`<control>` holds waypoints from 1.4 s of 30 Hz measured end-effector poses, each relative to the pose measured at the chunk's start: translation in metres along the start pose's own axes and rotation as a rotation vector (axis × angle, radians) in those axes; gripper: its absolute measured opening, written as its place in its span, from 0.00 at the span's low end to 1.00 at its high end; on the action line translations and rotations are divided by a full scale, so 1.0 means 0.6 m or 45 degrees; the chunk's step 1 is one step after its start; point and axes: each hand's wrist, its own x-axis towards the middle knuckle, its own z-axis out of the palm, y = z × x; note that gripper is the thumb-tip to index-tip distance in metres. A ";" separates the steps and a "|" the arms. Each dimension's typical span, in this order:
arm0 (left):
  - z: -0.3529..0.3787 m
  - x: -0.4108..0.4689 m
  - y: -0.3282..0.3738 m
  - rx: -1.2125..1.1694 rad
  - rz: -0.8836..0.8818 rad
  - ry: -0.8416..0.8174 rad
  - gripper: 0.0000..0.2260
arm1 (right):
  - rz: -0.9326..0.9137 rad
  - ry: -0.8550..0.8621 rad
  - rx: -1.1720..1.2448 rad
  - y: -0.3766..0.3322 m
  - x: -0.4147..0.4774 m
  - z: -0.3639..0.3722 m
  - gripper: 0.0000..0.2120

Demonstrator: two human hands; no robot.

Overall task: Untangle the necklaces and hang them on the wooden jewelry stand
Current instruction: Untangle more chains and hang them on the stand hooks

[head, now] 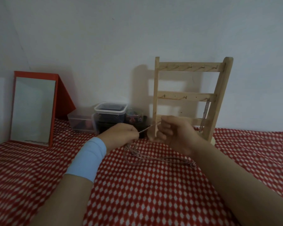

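While left grip [121, 133] and right grip [175, 132] both pinch one taut chain [145, 128], pulling harder could cinch the tangled necklaces [153, 156] (heaped mid-cloth [153, 193], before the stand [186, 95]) or snap links.

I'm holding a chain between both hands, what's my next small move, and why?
Probably ease the chain upward with the right hand while the left hand holds: it is taut between them, but its tail seems caught in the tangle on the cloth.

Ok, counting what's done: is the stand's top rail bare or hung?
Bare: nothing hangs on the top rail; one chain hangs from the middle rail.
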 end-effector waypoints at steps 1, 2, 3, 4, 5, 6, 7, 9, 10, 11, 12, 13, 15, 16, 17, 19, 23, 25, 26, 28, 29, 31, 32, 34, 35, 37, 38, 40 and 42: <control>-0.002 -0.004 -0.002 -0.044 0.067 0.081 0.07 | 0.013 -0.019 -0.026 -0.001 -0.001 -0.002 0.19; -0.006 -0.008 -0.004 -0.043 0.111 0.158 0.07 | 0.021 0.001 -0.151 -0.001 0.000 -0.007 0.17; -0.010 -0.011 -0.013 -0.027 0.154 0.224 0.07 | 0.017 0.055 -0.355 -0.002 0.000 -0.010 0.16; -0.012 -0.006 -0.015 -0.042 0.174 0.281 0.06 | -0.004 0.141 -0.617 -0.002 0.001 -0.012 0.13; -0.015 -0.008 -0.018 -0.083 0.178 0.318 0.04 | -0.041 0.243 -0.889 -0.003 0.001 -0.013 0.09; -0.017 -0.007 -0.018 -0.115 0.170 0.333 0.03 | -0.095 0.334 -1.149 -0.005 0.002 -0.011 0.06; -0.018 -0.006 -0.018 -0.121 0.160 0.324 0.05 | -0.152 0.402 -1.385 -0.005 0.005 -0.009 0.05; -0.016 -0.005 -0.020 -0.093 0.163 0.300 0.08 | -0.202 0.500 -1.740 -0.006 0.010 -0.005 0.04; -0.013 -0.007 -0.017 -0.099 0.172 0.293 0.10 | -0.189 0.541 -1.844 -0.006 0.011 -0.004 0.03; -0.011 -0.008 -0.014 -0.121 0.175 0.291 0.11 | -0.161 0.585 -1.918 -0.007 0.010 -0.002 0.06; -0.010 -0.009 -0.012 -0.137 0.181 0.289 0.12 | -0.109 0.613 -1.955 -0.007 0.011 -0.003 0.12; -0.009 -0.009 -0.011 -0.163 0.191 0.284 0.12 | -0.053 0.620 -1.952 -0.008 0.011 -0.004 0.17; -0.006 -0.008 -0.012 -0.373 0.191 0.271 0.12 | 0.060 0.570 -1.817 -0.008 0.012 -0.004 0.24; -0.005 -0.008 -0.012 -0.567 0.159 0.260 0.11 | 0.099 0.528 -1.679 -0.008 0.012 -0.006 0.25; -0.005 -0.008 -0.013 -0.775 0.116 0.248 0.11 | 0.116 0.485 -1.525 -0.011 0.012 -0.007 0.25; -0.007 -0.009 -0.020 -1.049 0.047 0.238 0.11 | 0.105 0.448 -1.286 -0.019 0.010 -0.008 0.20; -0.003 -0.003 -0.026 -1.198 -0.050 0.155 0.14 | 0.063 0.481 -0.969 -0.013 0.010 -0.013 0.22; 0.001 0.002 -0.026 -1.268 -0.106 0.120 0.15 | 0.023 0.466 -0.923 -0.006 0.012 -0.015 0.24; 0.003 0.003 -0.027 -1.302 -0.125 0.105 0.16 | 0.013 0.454 -0.902 -0.004 0.013 -0.015 0.24; 0.005 0.005 -0.029 -1.359 -0.137 0.073 0.16 | 0.019 0.444 -0.819 -0.002 0.014 -0.017 0.21; 0.004 0.004 -0.030 -1.371 -0.139 0.058 0.17 | 0.026 0.443 -0.769 -0.003 0.014 -0.016 0.20; 0.003 0.002 -0.031 -1.394 -0.147 0.004 0.18 | 0.036 0.442 -0.644 -0.001 0.015 -0.015 0.18; 0.003 -0.001 -0.030 -1.399 -0.138 -0.039 0.18 | 0.038 0.441 -0.569 0.001 0.016 -0.015 0.17; 0.001 -0.008 -0.030 -1.274 -0.066 -0.127 0.11 | 0.048 0.430 -0.425 0.003 0.018 -0.014 0.16; 0.000 -0.011 -0.030 -1.188 -0.016 -0.156 0.09 | 0.050 0.414 -0.362 0.003 0.019 -0.014 0.15; -0.002 -0.016 -0.028 -1.085 0.062 -0.150 0.12 | 0.063 0.389 -0.332 0.001 0.018 -0.009 0.08; -0.004 -0.016 -0.027 -1.063 0.086 -0.123 0.14 | 0.093 0.384 -0.419 0.000 0.016 -0.006 0.02; -0.007 -0.013 -0.021 -1.016 0.127 -0.067 0.16 | 0.198 0.422 -0.998 0.004 0.016 -0.007 0.09; -0.010 -0.009 -0.017 -0.895 0.166 -0.012 0.18 | 0.169 0.481 -1.573 0.013 0.019 0.002 0.17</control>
